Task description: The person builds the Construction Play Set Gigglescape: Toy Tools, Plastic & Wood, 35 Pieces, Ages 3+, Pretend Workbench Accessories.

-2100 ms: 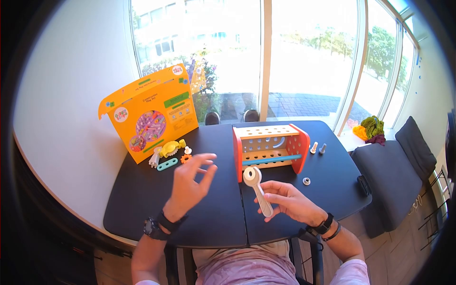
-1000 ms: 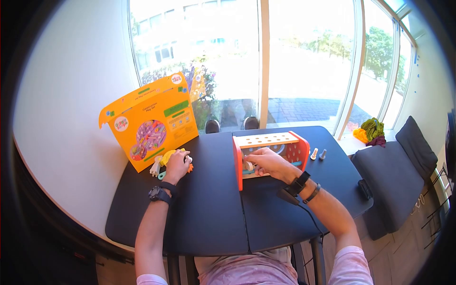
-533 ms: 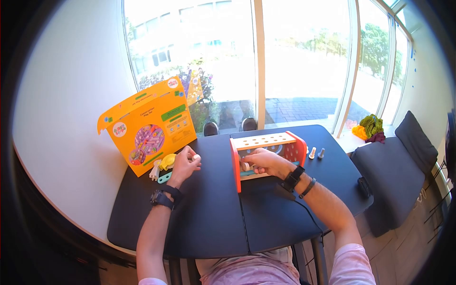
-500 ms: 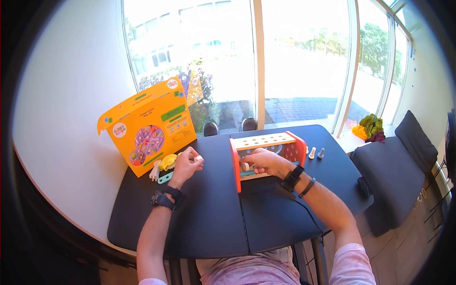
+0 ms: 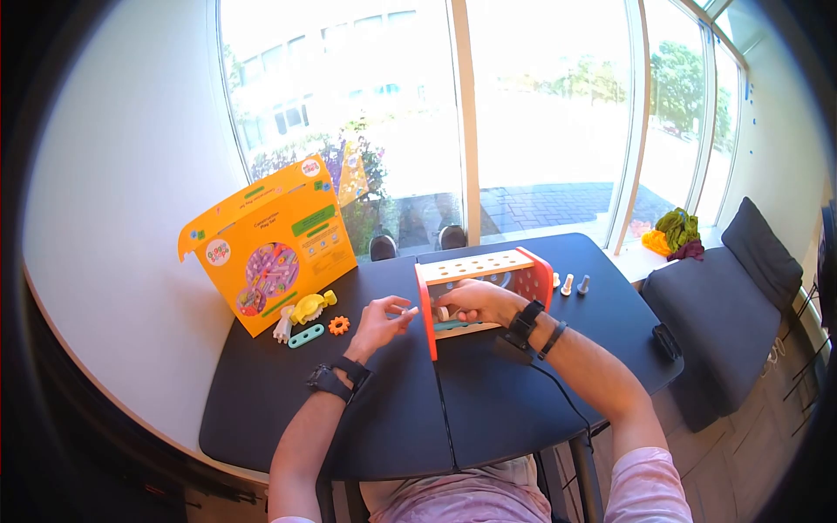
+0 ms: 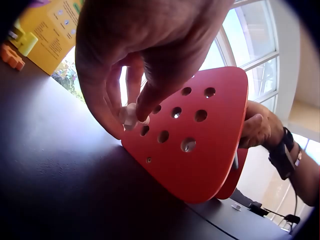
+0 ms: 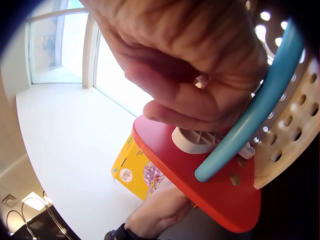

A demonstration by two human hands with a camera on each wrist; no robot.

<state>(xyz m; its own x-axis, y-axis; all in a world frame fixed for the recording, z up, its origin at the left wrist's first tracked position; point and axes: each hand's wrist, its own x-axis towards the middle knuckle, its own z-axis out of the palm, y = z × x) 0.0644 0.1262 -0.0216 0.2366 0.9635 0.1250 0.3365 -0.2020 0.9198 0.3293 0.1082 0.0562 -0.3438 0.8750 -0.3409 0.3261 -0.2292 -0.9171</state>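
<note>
My left hand (image 5: pixel 381 324) is at the outer face of the toy workbench's red side panel (image 6: pixel 210 155). Its thumb and fingers pinch a small white hex-sided piece (image 6: pixel 131 117) close to the panel's holes. Through the open front, my right hand (image 5: pixel 488 301) reaches inside the workbench (image 5: pixel 479 266) and grips a white toy wrench (image 7: pixel 192 141). The wrench head lies near the inner face of that same panel, by the blue rod (image 7: pixel 250 117). Most of the wrench handle is hidden behind the right hand.
An orange box (image 5: pixel 270 253) stands at the left. Before it lie a teal strip (image 5: pixel 306 336), an orange gear (image 5: pixel 338 325) and a yellow piece (image 5: pixel 312 307). Toy bolts (image 5: pixel 582 285) stand right of the workbench. A dark case (image 5: pixel 666 343) sits at the table's right edge.
The right hand has carried the wrench from in front of the workbench to inside it. The left hand has picked up the white piece beside the gear and brought it rightward to the red panel.
</note>
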